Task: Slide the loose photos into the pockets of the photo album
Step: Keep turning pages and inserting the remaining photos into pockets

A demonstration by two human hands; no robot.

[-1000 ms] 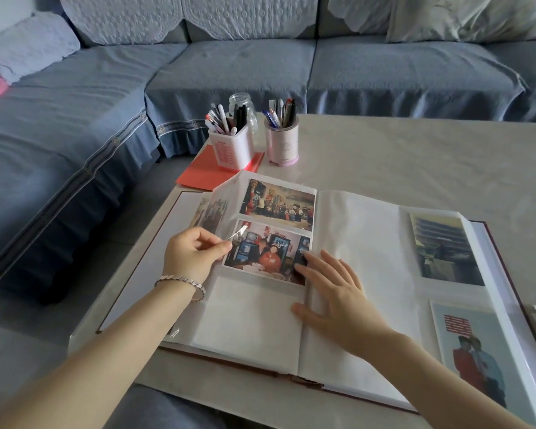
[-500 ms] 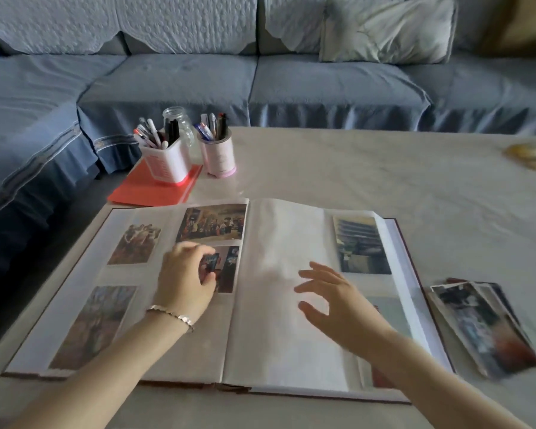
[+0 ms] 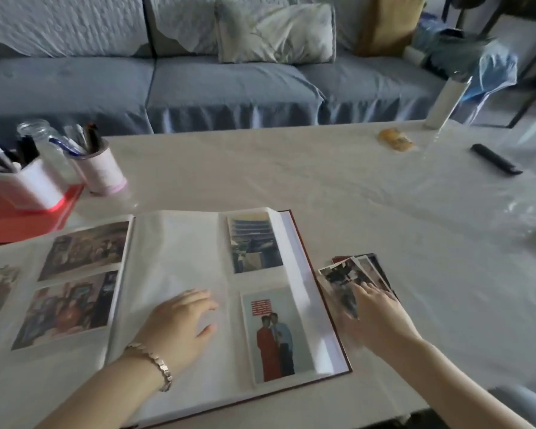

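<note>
A grey-blue sofa runs along the far side, with a pale pillow against its back. In front of it stands the counter, covered in a light cloth. The album lies open on the near left part of the counter. Its left page shows group photos in their pockets. The right page holds a building photo above a couple photo in the outer column, and the inner column is blank.

The left hand lies flat on that blank column with its fingers spread wide, holding nothing. A bracelet sits on its wrist. The right hand reaches past the album's edge with its fingers stretched out and their tips on top of the loose photos. These lie fanned on the counter just beside the album's right cover. That hand is blurred.

At the far left, a red folder lies under a white pen cup, and a pink pen cup stands just beside it. Far right, well apart from the album, are a white bottle and a black remote.
</note>
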